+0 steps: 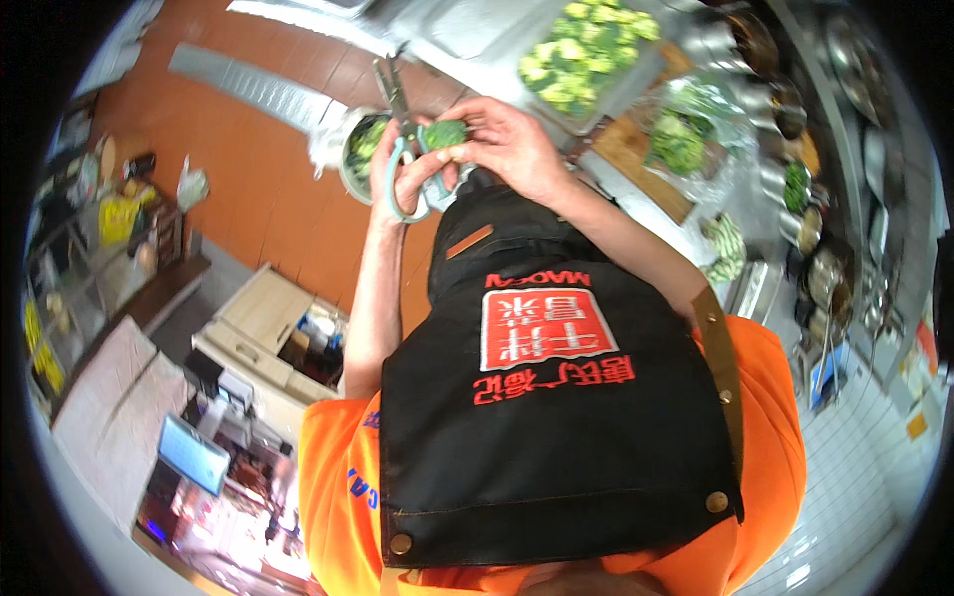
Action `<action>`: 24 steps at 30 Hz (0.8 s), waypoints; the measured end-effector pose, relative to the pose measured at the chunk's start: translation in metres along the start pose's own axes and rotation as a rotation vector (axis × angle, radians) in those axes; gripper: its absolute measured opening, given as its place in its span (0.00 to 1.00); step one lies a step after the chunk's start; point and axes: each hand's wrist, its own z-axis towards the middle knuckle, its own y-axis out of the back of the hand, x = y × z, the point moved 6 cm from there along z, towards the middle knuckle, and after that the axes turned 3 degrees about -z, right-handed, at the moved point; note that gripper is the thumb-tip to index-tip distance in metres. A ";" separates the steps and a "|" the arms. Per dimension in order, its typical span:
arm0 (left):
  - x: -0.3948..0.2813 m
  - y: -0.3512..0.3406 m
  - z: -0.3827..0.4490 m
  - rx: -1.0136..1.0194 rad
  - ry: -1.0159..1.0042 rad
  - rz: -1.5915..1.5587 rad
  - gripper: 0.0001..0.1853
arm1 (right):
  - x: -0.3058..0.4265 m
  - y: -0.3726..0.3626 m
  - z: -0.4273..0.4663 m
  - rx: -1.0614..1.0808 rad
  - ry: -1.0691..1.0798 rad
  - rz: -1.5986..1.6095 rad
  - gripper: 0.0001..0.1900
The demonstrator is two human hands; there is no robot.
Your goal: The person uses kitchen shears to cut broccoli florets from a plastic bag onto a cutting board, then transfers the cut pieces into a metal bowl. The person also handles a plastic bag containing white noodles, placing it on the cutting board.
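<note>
My left hand point(402, 167) holds kitchen scissors point(399, 93) with pale blue-green handles, their blades pointing away from me and looking parted. A green broccoli floret point(446, 134) is pinched in the fingertips of my right hand point(514, 145), close beside the scissors' pivot; fingertips of my left hand touch or nearly touch it. Below and left of the hands stands a round container point(356, 186) with green pieces inside, partly hidden by my left hand. A clear rectangular tray point(630, 97) full of cut broccoli florets point(585, 52) rests on the metal counter beyond my right hand.
On the right, a wooden cutting board point(622, 160) bears a clear plastic bag point(719, 160) with leafy green vegetable. A checked cloth point(723, 246), metal pots and bowls line the counter. White plastic point(328, 145) hangs beside the round container. At left are shelves and tiled floor.
</note>
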 end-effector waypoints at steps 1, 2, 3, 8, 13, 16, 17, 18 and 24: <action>0.006 -0.008 0.006 0.062 0.014 0.041 0.18 | 0.002 0.011 -0.003 -0.022 0.034 -0.015 0.18; 0.014 -0.019 0.011 0.073 0.045 -0.007 0.18 | 0.001 0.024 -0.008 -0.080 0.055 -0.080 0.16; 0.024 -0.029 0.014 0.078 0.078 -0.051 0.18 | 0.000 0.041 -0.013 -0.144 0.093 -0.178 0.16; 0.059 -0.051 0.016 -0.032 0.208 -0.071 0.18 | -0.022 0.150 -0.039 -0.508 -0.144 -0.396 0.15; 0.072 -0.058 0.003 -0.019 0.273 0.052 0.18 | -0.043 0.224 -0.022 -0.528 -0.213 -0.793 0.20; 0.076 -0.059 -0.002 -0.065 0.283 0.069 0.18 | -0.045 0.228 -0.014 -0.496 -0.208 -0.904 0.19; 0.078 -0.059 -0.002 -0.077 0.286 0.073 0.18 | -0.038 0.227 -0.016 -0.526 -0.074 -0.940 0.18; 0.082 -0.057 -0.004 -0.050 0.273 0.101 0.18 | -0.031 0.228 -0.022 -0.550 0.056 -0.978 0.17; 0.090 -0.110 0.003 0.114 0.493 0.233 0.17 | 0.003 0.280 -0.132 -0.800 -0.064 -0.914 0.13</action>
